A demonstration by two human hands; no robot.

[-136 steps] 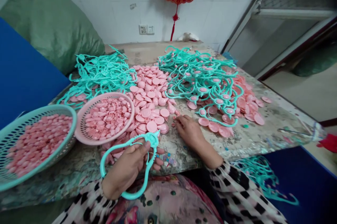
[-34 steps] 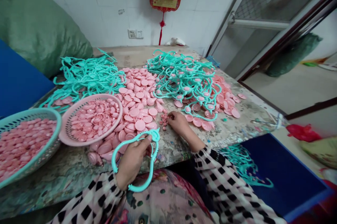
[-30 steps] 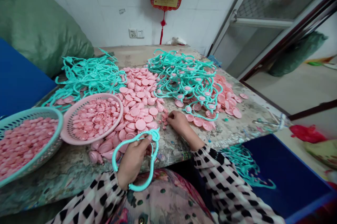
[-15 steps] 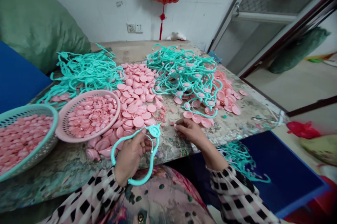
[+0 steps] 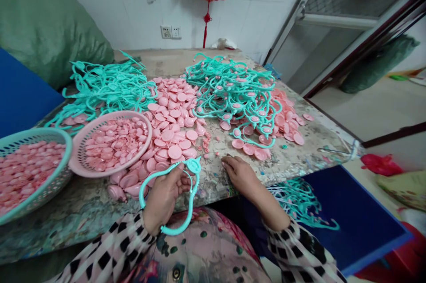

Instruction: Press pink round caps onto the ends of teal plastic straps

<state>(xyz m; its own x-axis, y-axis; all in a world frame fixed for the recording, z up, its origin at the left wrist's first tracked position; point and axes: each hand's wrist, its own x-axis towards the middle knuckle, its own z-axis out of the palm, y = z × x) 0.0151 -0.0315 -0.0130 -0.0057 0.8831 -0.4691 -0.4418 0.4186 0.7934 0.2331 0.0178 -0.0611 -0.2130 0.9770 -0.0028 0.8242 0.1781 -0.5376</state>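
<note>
In my left hand (image 5: 166, 192) is a curved turquoise plastic loop (image 5: 191, 203) with a round, pointed head (image 5: 193, 166) at its upper end. My fingers close around the loop near that head, just above the table's front edge. My right hand (image 5: 241, 174) reaches low over the table with its fingers extended and bent downward; I see nothing held in them. A small pink piece (image 5: 217, 153) lies just beyond those fingertips. More small pink ring-like pieces (image 5: 206, 143) sit between the hands, beside a heap of pink rounded shells (image 5: 175, 152).
A pink basket (image 5: 80, 170) and a turquoise basket (image 5: 43, 201) of pink parts stand at left. Turquoise loops pile up back left (image 5: 111, 88) and, with pink inserts, back right (image 5: 233, 88). More turquoise loops (image 5: 299, 203) lie on a blue panel (image 5: 346, 216) below the table.
My right hand has drawn back slightly to the right and lowered, its fingertips farther from the small pink piece. My left hand keeps the turquoise loop almost where it was.
</note>
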